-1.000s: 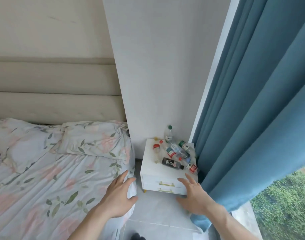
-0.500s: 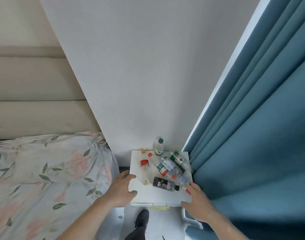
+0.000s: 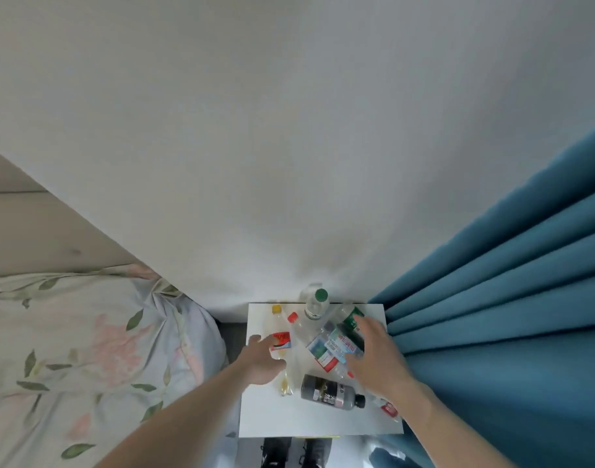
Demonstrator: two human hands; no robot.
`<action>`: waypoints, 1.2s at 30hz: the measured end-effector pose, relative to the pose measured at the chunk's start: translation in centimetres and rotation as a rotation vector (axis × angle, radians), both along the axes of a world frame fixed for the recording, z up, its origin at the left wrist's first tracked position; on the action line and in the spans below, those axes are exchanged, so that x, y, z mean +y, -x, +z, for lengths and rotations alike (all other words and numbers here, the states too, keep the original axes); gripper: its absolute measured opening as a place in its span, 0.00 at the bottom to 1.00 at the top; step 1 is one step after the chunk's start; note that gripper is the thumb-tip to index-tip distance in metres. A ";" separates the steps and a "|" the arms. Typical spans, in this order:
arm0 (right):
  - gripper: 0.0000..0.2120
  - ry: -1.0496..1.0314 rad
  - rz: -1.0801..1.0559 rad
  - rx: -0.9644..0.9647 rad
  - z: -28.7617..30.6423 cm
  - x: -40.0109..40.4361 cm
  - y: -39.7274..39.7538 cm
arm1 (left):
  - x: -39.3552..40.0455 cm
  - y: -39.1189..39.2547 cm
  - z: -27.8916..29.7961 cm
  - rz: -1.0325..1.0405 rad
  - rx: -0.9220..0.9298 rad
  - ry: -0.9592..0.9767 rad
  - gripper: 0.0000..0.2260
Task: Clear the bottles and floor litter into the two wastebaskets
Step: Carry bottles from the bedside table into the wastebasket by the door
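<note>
Overhead, both hands spread open, gripping nothing: left hand (image 3: 259, 361) at red-labelled bottle (image 3: 280, 339) on white nightstand (image 3: 309, 420); right hand (image 3: 374, 356) over clear bottles (image 3: 326, 346) mid-nightstand; black bottle (image 3: 330, 395) lying between wrists.

A: What's the white nightstand (image 3: 323, 422) carrying rn?
B: Bottles, approx. seven. Green-capped bottle (image 3: 314, 304) is standing at the back edge; dark bottle (image 3: 330, 395) is lying on its side near the front; others are lying in a heap w/ labels showing.
</note>
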State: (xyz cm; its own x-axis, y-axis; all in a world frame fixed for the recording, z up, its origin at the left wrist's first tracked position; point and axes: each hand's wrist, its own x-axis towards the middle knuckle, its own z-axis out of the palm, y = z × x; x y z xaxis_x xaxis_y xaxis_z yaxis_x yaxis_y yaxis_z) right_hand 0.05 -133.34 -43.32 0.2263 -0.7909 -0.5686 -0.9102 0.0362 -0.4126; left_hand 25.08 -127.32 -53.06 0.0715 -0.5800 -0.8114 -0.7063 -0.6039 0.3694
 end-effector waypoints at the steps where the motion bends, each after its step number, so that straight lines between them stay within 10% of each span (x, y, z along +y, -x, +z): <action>1: 0.34 0.022 0.021 -0.002 -0.7 -1.1 -1.1 | -0.7 0.2 -1.2 0.010 -0.008 -0.006 0.31; 20: 0.15 0.176 0.043 -0.120 -10.7 -6.7 -6.9 | -2.4 0.3 -15.9 0.424 0.065 0.083 0.14; 27: 0.12 0.374 -0.186 -0.377 -6.2 -1.9 -5.1 | 2.5 -2.9 -5.5 0.687 0.049 0.535 0.08; 36: 0.15 0.307 -0.472 -0.442 4.2 9.1 -1.3 | 9.1 -1.7 8.0 0.666 0.090 0.485 0.23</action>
State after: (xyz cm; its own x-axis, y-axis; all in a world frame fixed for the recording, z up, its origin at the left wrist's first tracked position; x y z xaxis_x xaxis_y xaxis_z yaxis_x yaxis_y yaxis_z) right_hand 1.34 -124.26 -39.15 -0.0216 -0.9708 -0.2389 -0.5709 0.2082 -0.7942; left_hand 26.83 -118.27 -45.07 0.4707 -0.7262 -0.5010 -0.2125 -0.6445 0.7345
